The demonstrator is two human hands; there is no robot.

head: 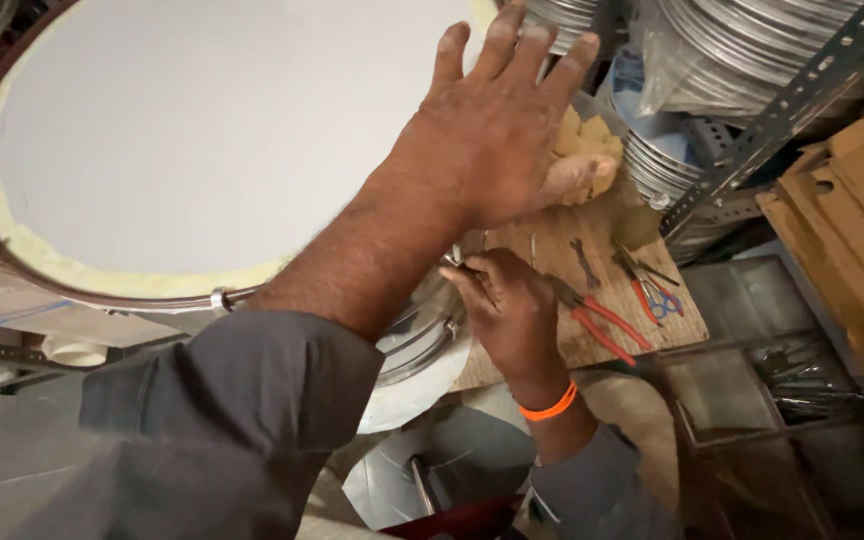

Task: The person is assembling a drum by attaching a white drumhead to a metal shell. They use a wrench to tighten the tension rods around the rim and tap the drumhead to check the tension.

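A large round drum with a white skin (202,130) and a metal hoop (220,298) fills the upper left. My left hand (497,125) lies flat on the skin's right edge, palm down and fingers spread, holding nothing. My right hand (510,312), with an orange band on its wrist, is at the drum's rim just below the left forearm. Its fingers are closed on a thin metal tool (455,263) that points at the hoop. My left forearm hides part of the rim.
A wooden board (552,245) beside the drum carries red-handled pliers (597,322), blue-handled scissors (664,300) and a small wrench (584,262). Stacked metal hoops (742,40) and a slotted steel shelf post (782,110) stand at upper right, cardboard sheets (852,230) at far right.
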